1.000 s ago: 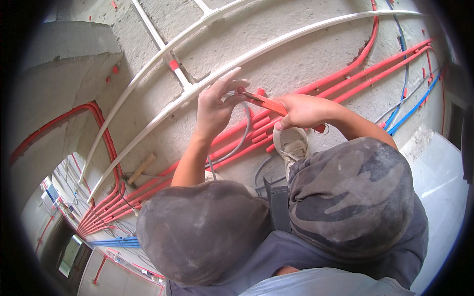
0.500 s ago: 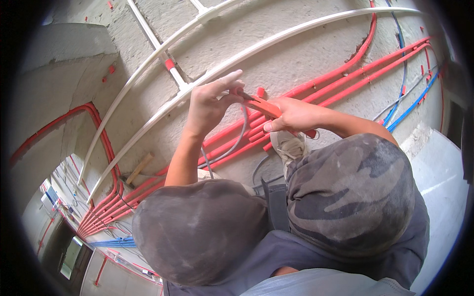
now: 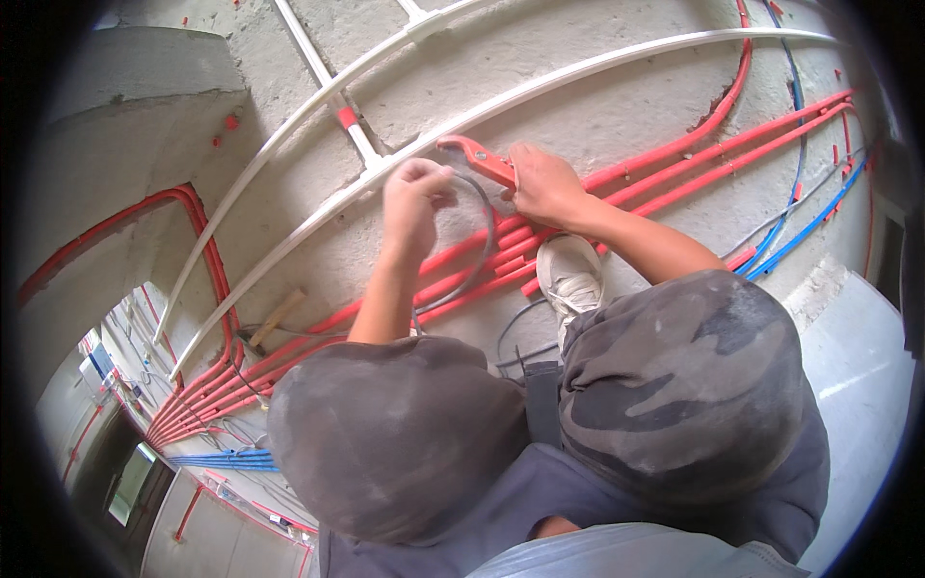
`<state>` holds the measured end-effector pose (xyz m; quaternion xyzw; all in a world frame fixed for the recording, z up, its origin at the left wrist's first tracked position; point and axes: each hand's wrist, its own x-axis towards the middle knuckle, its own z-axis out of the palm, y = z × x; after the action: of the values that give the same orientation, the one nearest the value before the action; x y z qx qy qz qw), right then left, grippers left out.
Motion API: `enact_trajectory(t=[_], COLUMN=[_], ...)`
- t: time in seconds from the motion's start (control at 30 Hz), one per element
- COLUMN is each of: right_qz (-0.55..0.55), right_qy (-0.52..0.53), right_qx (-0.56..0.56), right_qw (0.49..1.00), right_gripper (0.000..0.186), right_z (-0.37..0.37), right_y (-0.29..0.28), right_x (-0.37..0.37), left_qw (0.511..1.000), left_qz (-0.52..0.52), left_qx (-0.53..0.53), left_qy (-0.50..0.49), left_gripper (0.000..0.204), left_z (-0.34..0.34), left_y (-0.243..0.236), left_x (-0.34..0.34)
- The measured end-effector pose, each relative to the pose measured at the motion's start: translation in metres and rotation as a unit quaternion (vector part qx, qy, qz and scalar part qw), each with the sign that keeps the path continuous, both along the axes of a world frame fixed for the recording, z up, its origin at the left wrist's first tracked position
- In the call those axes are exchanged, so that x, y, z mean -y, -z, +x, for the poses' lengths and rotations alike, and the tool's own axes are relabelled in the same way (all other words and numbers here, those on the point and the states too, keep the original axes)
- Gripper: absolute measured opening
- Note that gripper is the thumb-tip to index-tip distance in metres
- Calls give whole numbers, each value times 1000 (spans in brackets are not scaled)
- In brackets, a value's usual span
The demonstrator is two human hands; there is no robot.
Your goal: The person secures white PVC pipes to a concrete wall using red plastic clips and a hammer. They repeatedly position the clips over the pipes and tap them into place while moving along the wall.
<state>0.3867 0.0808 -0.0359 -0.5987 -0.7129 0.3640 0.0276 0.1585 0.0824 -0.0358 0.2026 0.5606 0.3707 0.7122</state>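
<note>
My left hand [image 3: 414,207], fingers curled and pinched, holds a grey cable [image 3: 487,222] near its upper end, just below the long white conduit [image 3: 520,96]. The cable loops down from there across a bundle of red pipes [image 3: 453,281]. My right hand [image 3: 547,193] grips a red-orange hand cutting tool [image 3: 482,162], its head lifted up and left above the cable end. A light sneaker [image 3: 568,275] is below my right hand, between the pipes and my camouflage-clad knee [image 3: 674,385].
A rough concrete floor [image 3: 626,116] carries white conduits, red lines and blue pipes [image 3: 819,222]. A wooden-handled tool [image 3: 275,318] lies at the left. A concrete step [image 3: 145,67] stands upper left, a pale board [image 3: 858,366] lies right, and a doorway [image 3: 130,482] shows lower left.
The red-orange tool has come away from my left fingers, moving up and slightly left as my right hand rose. My left fingers have curled lower, exposing more of the grey cable.
</note>
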Motion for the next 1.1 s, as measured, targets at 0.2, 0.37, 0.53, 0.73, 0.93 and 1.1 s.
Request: enact_trajectory(t=[0.2, 0.37, 0.53, 0.73, 0.93, 1.1], right_qz=[-57, -5, -334, -393, -417, -423], right_qy=[5, -26, -18, -89, -76, -95], right_qx=[-160, -294, -208, -157, -160, -167], right_qw=[985, 955, 919, 902, 891, 886], right_gripper=[41, 35, 45, 45, 56, 57], right_z=[-13, -18, 20, 9, 3, 3], right_y=[-26, -56, -103, -117, -133, -132], right_x=[-4, -10, -22, -30, -34, -36], left_qw=[987, 985, 977, 906, 888, 856], left_qz=[-71, 0, 204, 345, 380, 426], left_qx=[138, 159, -30, -211, -205, -248], left_qy=[35, -71, -61, 126, 159, 155], left_gripper=[22, 27, 34, 37, 35, 36], left_z=[24, 3, -22, -30, -21, -23], left_y=[-19, -8, -44, -71, -76, -75], left_x=[21, 23, 1, -5, -2, -2])
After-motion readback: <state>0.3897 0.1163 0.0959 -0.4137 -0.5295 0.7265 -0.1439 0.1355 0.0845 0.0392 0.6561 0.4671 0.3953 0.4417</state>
